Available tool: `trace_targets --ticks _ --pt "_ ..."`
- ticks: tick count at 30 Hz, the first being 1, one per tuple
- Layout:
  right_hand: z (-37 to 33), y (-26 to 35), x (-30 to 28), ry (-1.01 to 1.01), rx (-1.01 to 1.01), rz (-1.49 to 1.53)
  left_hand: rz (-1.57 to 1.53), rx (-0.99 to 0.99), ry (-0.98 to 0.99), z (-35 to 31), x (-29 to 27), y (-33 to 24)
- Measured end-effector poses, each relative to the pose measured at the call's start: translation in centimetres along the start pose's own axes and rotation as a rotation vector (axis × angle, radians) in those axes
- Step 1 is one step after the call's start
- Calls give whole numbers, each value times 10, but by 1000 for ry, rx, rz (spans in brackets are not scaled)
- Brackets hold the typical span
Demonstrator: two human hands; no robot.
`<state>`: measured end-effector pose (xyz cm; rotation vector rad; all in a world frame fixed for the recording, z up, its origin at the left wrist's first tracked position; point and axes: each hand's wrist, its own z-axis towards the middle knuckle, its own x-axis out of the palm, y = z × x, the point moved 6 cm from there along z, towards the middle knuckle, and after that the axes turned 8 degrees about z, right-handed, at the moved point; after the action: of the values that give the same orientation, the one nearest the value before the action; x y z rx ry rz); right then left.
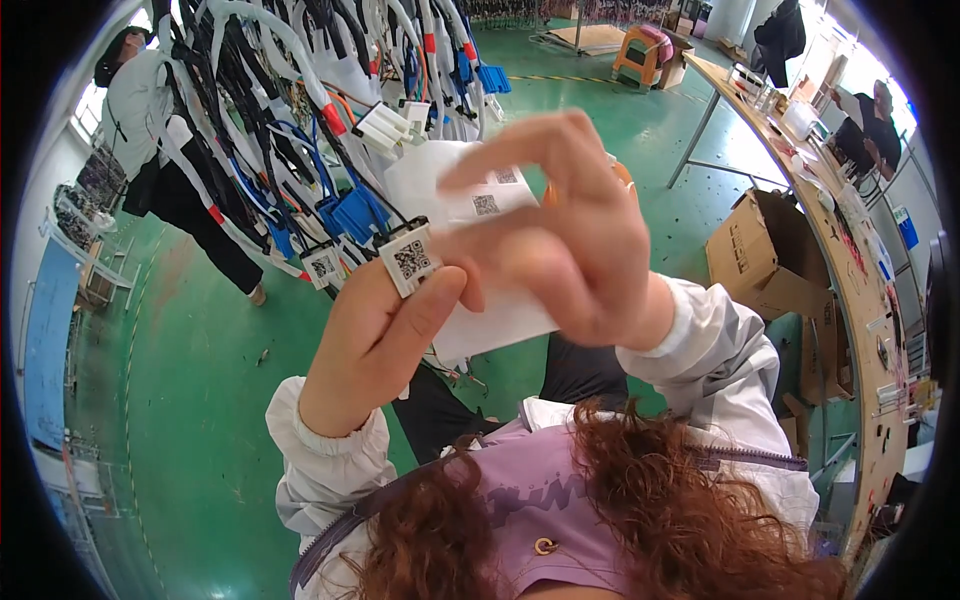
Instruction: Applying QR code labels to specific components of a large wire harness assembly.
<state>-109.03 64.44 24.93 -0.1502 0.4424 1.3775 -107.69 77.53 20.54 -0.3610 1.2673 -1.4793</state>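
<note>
My left hand is closed, its thumb and fingers pinching a small white connector that bears a square black-and-white code label. Slightly blurred, my right hand is raised just right of the connector. Its upper fingers are bent and spread apart, with nothing visible between them. One fingertip comes close to the connector; whether it touches is unclear. Behind both hands is a white sheet with code labels on it; what supports the sheet is hidden.
A thick hanging bundle of cables with blue connectors fills the upper left, a person beside it. Along the right runs a long workbench with parts; cardboard boxes stand under it. Farther back are an orange stool and another person.
</note>
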Motion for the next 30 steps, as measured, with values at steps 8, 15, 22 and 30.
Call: trace_targets --ticks 8,15,22,30 --pt "12 -28 26 213 364 485 51 158 -4 3 -3 -1" --pt "6 -49 1 89 401 580 -35 160 -240 -6 -22 21" --pt "-66 -15 57 13 581 761 34 4 -198 -18 -41 29" --pt "-168 -52 35 -245 866 907 92 -43 -315 -44 -83 27"
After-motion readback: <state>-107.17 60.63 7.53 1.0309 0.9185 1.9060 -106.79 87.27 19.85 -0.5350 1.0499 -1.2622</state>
